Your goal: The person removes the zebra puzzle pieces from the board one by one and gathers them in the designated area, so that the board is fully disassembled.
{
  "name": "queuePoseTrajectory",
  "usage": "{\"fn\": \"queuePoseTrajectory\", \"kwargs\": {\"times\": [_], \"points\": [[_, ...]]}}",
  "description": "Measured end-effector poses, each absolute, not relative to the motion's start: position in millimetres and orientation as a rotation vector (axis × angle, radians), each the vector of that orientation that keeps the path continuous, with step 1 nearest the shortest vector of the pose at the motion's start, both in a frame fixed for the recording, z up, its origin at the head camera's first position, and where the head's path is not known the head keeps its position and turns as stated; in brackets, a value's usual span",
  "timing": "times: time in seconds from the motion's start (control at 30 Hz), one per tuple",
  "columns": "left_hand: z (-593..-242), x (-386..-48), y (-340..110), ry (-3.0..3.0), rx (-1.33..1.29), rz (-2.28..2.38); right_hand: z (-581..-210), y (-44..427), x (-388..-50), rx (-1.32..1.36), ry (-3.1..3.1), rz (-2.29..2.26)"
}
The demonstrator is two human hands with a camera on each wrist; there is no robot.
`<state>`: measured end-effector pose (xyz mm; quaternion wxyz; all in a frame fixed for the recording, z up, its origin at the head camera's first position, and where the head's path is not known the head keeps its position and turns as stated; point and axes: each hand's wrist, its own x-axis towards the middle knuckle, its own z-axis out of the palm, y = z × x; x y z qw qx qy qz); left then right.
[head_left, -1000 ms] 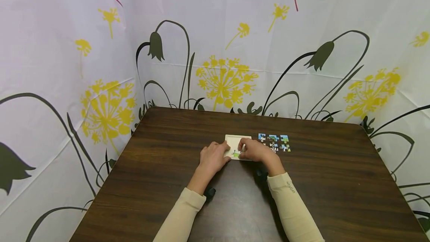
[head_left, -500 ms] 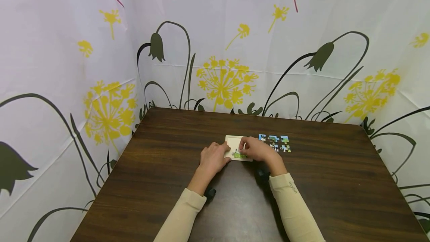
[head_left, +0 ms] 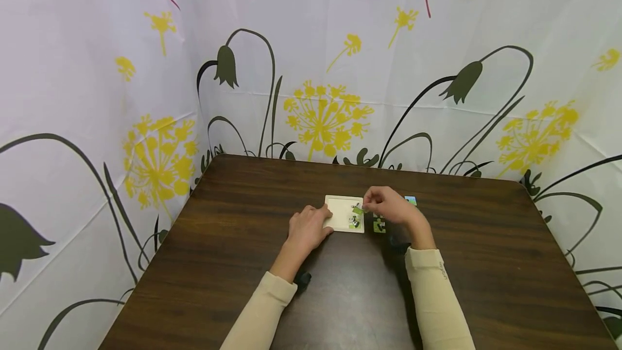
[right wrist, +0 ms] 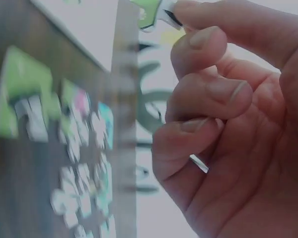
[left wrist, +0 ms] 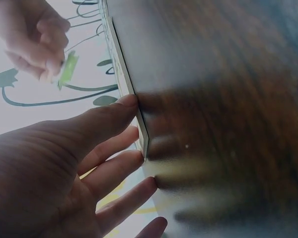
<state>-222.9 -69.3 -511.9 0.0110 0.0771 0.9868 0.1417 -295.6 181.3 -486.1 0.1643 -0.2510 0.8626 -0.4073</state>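
Observation:
A cream puzzle tray (head_left: 337,208) lies on the table, with a green picture piece (head_left: 355,223) inside its lower right corner. My left hand (head_left: 307,227) rests at the tray's left side. In the left wrist view its thumb (left wrist: 124,101) touches the tray's near edge, the other fingers extended. My right hand (head_left: 391,207) is over the tray's right edge, pinching a tilted green puzzle piece (right wrist: 150,11) between thumb and index finger. Its other fingers are curled in; a thin pale sliver shows between them, too little to identify.
Right of the tray, loose puzzle pieces (head_left: 379,224) lie on the brown table (head_left: 243,242), several partly hidden by my right hand. Blurred pieces (right wrist: 25,84) in rows appear in the right wrist view. A flower-printed curtain (head_left: 311,58) hangs behind the table.
My right hand has moved from over the tray to its right edge, now with a raised green piece. Green picture in the tray now sits in the lower right corner. Left hand stays put.

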Motion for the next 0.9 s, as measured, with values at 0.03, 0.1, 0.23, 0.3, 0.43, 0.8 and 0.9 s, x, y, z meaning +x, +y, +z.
{"fn": "queuePoseTrajectory", "kwargs": {"times": [0.03, 0.1, 0.23, 0.3, 0.43, 0.8, 0.9], "points": [[-511.5, -222.9, -69.3, 3.081, 0.24, 0.442, -484.4, 187.3, -296.0, -0.703, 2.462, -1.157], [-510.8, -222.6, -69.4, 3.081, 0.239, 0.437, -482.2, 199.1, -296.3, -0.667, 2.468, -1.136], [-510.0, -222.5, -69.3, 3.081, 0.241, 0.431, -480.5, 222.0, -296.4, -0.587, 2.45, -1.086], [-509.7, -222.1, -69.3, 3.081, 0.245, 0.431, -479.5, 232.2, -295.4, -0.558, 2.431, -1.058], [-509.2, -221.6, -69.3, 3.087, 0.248, 0.428, -479.4, 247.8, -293.5, -0.505, 2.369, -1.009], [-507.7, -221.7, -68.8, 3.073, 0.241, 0.43, -483.8, 257.8, -293.2, -0.456, 2.377, -0.88], [-508.5, -222.2, -68.8, 3.072, 0.242, 0.429, -484.3, 258.2, -292.4, -0.442, 2.403, -0.873]]}}
